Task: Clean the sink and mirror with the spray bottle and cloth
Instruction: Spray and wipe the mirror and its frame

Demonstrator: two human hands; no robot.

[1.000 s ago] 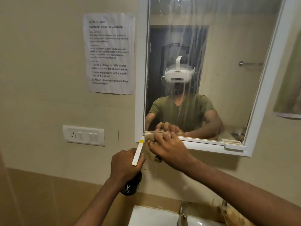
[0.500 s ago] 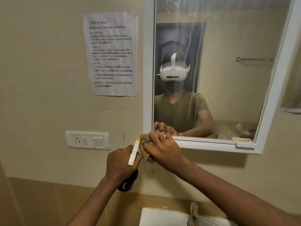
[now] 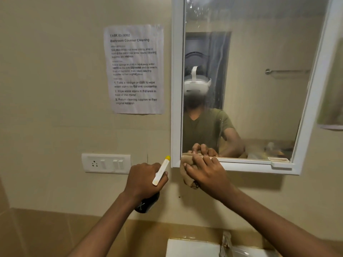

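**Cloth at the mirror's lower left corner, bottle held just beside it**

The spray bottle (image 3: 155,184) is gripped in the left hand (image 3: 143,179), fingers curled round its neck. Its long axis runs tilted: the dark body points down and toward the camera below the wrist, while the white trigger piece with a yellow tip slants up and to the right, its tip close to the lower left corner of the mirror (image 3: 250,80). What the bottle holds cannot be told through its dark body.

The right hand (image 3: 205,173) grips a bunched tan cloth (image 3: 186,173), fingers curled over it, pressing it against the mirror's white frame at that same corner, with a fold hanging below the frame. The glass above shows streaks and droplets near its top.

Left of the mirror, a printed sheet (image 3: 135,69) is stuck on the wall, with a switch plate (image 3: 105,163) lower down. Below the mirror sit the white sink (image 3: 191,247) rim and a metal tap (image 3: 225,243).
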